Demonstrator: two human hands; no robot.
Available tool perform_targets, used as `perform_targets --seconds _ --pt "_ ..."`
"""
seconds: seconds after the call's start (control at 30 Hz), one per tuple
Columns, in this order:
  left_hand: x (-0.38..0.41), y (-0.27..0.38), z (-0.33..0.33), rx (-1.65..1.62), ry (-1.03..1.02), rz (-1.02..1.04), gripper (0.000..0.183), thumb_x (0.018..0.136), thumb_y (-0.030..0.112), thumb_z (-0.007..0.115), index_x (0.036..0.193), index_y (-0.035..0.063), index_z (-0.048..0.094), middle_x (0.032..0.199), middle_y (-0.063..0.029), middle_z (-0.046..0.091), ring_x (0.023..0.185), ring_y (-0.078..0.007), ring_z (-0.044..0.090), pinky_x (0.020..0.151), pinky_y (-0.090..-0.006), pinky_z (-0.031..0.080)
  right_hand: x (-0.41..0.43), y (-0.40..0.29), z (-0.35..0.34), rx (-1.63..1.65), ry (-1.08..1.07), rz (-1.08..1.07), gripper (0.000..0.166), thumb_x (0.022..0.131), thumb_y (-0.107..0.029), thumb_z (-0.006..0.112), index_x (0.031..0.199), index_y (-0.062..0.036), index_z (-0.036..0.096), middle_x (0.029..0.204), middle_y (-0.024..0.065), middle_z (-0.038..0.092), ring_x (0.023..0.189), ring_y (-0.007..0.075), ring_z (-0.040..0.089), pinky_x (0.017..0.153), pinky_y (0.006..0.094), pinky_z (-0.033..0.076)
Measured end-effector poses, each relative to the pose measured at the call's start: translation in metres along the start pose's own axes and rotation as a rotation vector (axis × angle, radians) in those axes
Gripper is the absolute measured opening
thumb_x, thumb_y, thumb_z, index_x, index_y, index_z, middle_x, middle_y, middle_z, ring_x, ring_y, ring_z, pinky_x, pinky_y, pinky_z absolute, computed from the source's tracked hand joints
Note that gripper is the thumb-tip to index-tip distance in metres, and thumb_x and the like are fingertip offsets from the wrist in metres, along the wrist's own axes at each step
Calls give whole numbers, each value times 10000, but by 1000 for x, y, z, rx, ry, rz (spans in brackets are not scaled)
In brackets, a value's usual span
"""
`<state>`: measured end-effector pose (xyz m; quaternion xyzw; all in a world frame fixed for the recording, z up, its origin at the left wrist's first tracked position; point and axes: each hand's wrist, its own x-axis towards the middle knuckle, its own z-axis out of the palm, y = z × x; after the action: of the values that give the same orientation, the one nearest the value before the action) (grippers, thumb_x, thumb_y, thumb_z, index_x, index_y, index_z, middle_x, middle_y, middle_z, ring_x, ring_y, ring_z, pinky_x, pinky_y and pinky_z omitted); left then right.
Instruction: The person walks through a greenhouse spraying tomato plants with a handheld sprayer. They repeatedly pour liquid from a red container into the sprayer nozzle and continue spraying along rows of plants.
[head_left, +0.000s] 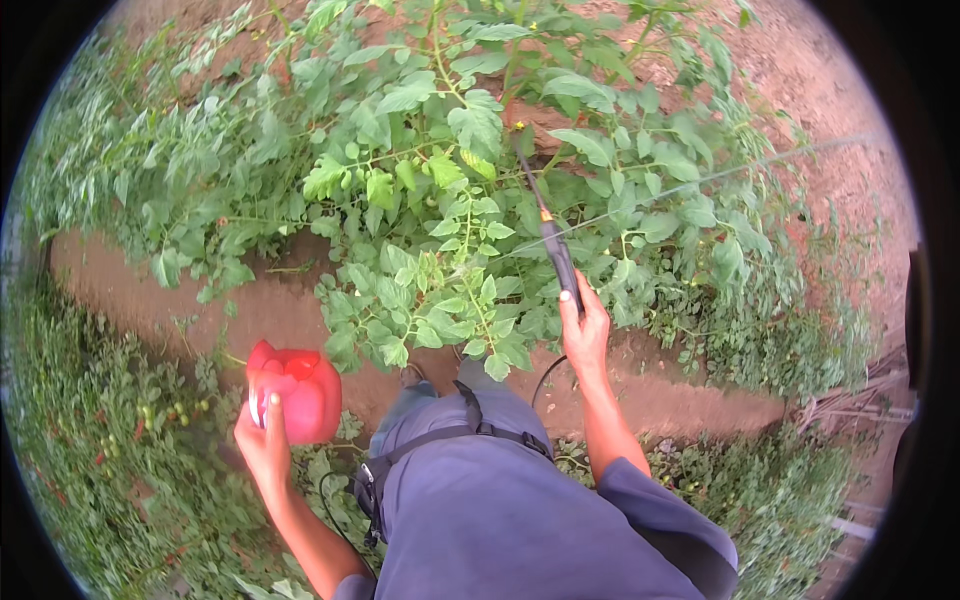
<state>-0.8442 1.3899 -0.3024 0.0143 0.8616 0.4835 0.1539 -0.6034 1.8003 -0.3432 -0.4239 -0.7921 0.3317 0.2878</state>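
My left hand grips a red plastic container at its near left side, off to the left of my body; what is inside does not show. My right hand is closed around the black handle of a thin wand-like tool. The tool has an orange-yellow collar and a dark, narrow shaft that points up into tomato plants. Its tip lies among the leaves near a small yellow flower. A leafy tomato shoot stands in front of me, between my hands.
A thin string runs slantwise through the plants and passes by the tool. A bare soil path crosses under me. Behind it, at the lower left, grow more plants with green tomatoes. A black cable curves beside my waist.
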Motion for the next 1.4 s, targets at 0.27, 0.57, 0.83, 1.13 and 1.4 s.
perform_targets --seconds 0.27,0.57,0.83,1.13,1.4 --pt "9 -26 -15 -56 25 119 346 1004 352 666 917 20 619 724 51 508 644 -57 421 570 -240 333 14 -27 17 -299 37 9 520 944 -330 668 1361 -23 619 799 184 653 685 307 638 651 422 507" --pt "22 -30 -29 -89 -33 41 356 1007 266 651 1142 -62 678 956 -50 690 861 -132 592 781 -297 493 8 -31 17 -355 108 -6 515 966 -336 640 1370 -17 610 847 209 662 707 323 652 678 430 509" --pt "31 -30 -24 -102 -3 143 344 998 361 674 896 38 613 712 46 509 631 -62 424 569 -243 336 -3 -44 8 -195 171 75 483 991 -286 630 1376 3 591 897 141 665 697 192 599 651 350 494" --pt "33 -17 -25 -116 -75 135 335 994 339 681 961 7 650 718 45 536 628 -63 435 563 -247 344 -7 -52 -15 353 115 115 467 998 -206 643 1386 42 567 963 35 648 797 91 546 710 257 465" --pt "22 7 -23 -84 -56 176 337 1002 345 673 873 41 607 699 45 520 618 -63 429 562 -245 332 26 -109 3 136 208 -154 490 949 -188 686 1360 54 573 917 134 639 671 197 594 621 335 485"
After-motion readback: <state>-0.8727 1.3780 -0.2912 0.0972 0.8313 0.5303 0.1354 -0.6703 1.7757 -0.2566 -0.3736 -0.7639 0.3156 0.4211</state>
